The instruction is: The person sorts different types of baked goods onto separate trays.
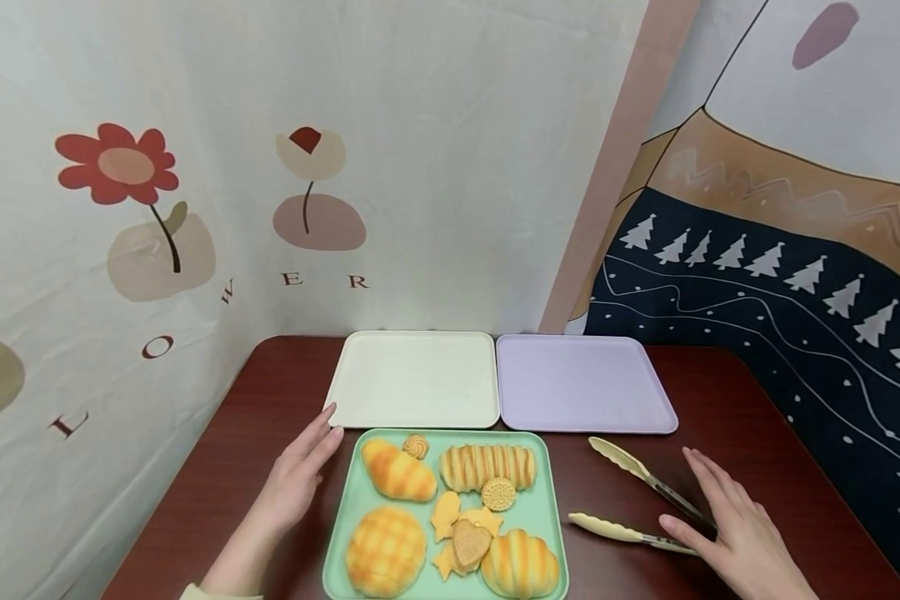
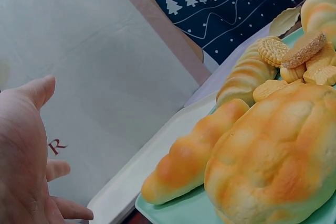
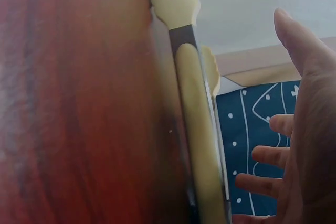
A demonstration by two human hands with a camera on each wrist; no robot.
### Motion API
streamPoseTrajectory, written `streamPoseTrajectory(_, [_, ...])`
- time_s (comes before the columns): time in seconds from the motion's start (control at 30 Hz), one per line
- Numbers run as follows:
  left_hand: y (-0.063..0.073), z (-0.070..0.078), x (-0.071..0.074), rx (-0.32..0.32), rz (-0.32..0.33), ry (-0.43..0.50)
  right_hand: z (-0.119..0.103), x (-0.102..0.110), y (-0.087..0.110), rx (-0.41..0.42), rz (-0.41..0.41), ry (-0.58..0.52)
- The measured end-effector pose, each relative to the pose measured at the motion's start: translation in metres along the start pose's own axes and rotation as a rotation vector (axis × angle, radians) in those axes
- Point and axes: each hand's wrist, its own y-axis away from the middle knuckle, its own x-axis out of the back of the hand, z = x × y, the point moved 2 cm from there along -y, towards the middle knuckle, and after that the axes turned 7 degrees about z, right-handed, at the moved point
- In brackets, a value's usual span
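My left hand [image 1: 296, 475] holds nothing and hovers left of a green tray [image 1: 335, 533], its fingers loosely extended. Toy-like breads lie on the tray: a long bun [image 1: 397, 471], a round checked bun [image 1: 385, 550], a striped loaf [image 1: 487, 467] and a ridged roll [image 1: 521, 564]. Among them are several biscuits, including a heart-shaped one [image 1: 470, 543] and a round one [image 1: 498, 494]. At the right, a pair of tongs [image 1: 622, 529] rests spread apart on the table. My right hand [image 1: 742, 533] is beside its joined end; in the right wrist view the fingers [image 3: 270, 156] are spread and apart from it.
Behind the green tray stand a white tray [image 1: 416, 379] and a lilac tray [image 1: 585, 383], side by side with nothing on them. All sit on a dark red-brown table [image 1: 232, 483]. Printed cloth [image 1: 450, 167] hangs at the back and sides.
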Motion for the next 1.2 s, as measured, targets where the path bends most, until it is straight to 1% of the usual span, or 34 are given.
streamPoseTrajectory(0.13, [-0.001,-0.005,-0.001,0.081,-0.02,0.074,0.003,-0.003,0.001,-0.012,-0.019,0.01])
streamPoseTrajectory(0.4, [-0.003,-0.012,-0.002,0.17,-0.024,0.105,0.005,-0.01,0.003,-0.019,-0.058,-0.001])
streamPoseTrajectory(0.57, [-0.002,-0.015,-0.004,0.213,-0.006,0.106,0.006,-0.012,0.002,-0.033,-0.08,-0.013])
streamPoseTrajectory(0.77, [-0.005,-0.019,-0.006,0.251,-0.011,0.101,0.006,-0.014,0.002,-0.044,-0.088,-0.034])
streamPoseTrajectory(0.93, [-0.008,-0.02,-0.008,0.252,-0.03,0.078,0.005,-0.014,0.004,-0.038,-0.094,-0.052])
streamPoseTrajectory(1.1, [-0.012,-0.022,-0.009,0.253,-0.03,0.045,0.003,-0.016,0.005,0.0,-0.071,-0.08])
streamPoseTrajectory(1.2, [-0.013,-0.023,-0.01,0.253,-0.031,0.02,0.003,-0.018,0.004,0.008,-0.061,-0.083])
